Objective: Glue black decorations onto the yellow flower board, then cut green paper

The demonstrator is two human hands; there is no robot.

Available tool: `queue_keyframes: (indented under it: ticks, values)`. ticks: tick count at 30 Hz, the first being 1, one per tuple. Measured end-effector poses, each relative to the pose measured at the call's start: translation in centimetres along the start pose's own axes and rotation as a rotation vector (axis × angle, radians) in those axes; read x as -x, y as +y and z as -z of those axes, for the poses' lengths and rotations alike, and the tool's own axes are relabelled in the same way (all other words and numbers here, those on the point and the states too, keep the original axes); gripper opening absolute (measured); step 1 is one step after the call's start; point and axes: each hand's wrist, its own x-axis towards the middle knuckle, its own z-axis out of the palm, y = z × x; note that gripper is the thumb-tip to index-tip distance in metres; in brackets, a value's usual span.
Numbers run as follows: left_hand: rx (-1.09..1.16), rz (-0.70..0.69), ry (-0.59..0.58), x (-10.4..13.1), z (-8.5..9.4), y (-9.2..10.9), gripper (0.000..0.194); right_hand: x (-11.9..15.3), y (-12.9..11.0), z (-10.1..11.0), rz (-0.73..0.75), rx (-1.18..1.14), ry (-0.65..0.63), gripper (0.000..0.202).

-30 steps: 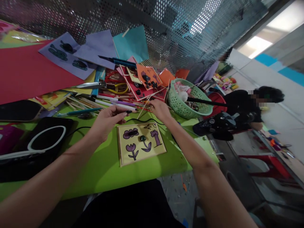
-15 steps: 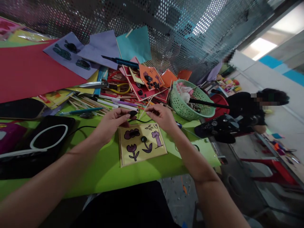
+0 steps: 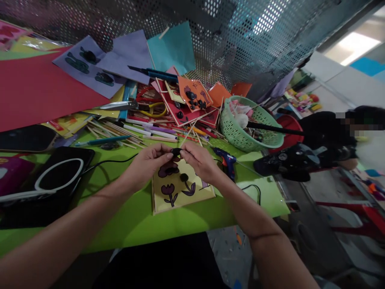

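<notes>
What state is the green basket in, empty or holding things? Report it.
Holding things: a rounded white item and pink pieces show inside the green basket.

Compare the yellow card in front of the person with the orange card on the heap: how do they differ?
The yellow card lies flat on the green table cover, while the orange card rests tilted on the heap. The yellow card looks larger; the orange card bears more dark, rounded pieces, crowded together. Both carry purple drawings.
</notes>
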Motion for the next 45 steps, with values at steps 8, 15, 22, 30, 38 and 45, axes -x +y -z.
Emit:
queue_keyframes:
  ticks: [8, 15, 22, 30, 38, 45]
  values:
    - [0.026, 0.019, -0.012, 0.0, 0.3, -0.1, 0.037, 0.4, 0.3, -0.4, 0.016, -0.073, 0.070, 0.025]
    - [-0.008, -0.052, -0.008, 0.1, 0.2, -0.1, 0.024, 0.4, 0.3, -0.7, -0.065, -0.098, 0.074, 0.035]
    - [0.047, -0.034, -0.044, 0.1, 0.7, -0.3, 0.026, 0.5, 0.4, -0.6, 0.019, -0.056, 0.127, 0.020]
    - [0.060, -0.106, -0.021, -0.1, 0.6, 0.0, 0.030, 0.9, 0.4, -0.4, 0.094, -0.067, 0.177, 0.018]
    - [0.052, -0.159, 0.019, -0.3, 0.5, -0.1, 0.032, 0.9, -0.1, -0.4, 0.177, -0.029, 0.241, 0.012]
    - [-0.086, -0.200, 0.075, -0.1, 0.0, -0.2, 0.041, 1.5, -0.7, 1.1, 0.253, 0.186, 0.132, 0.015]
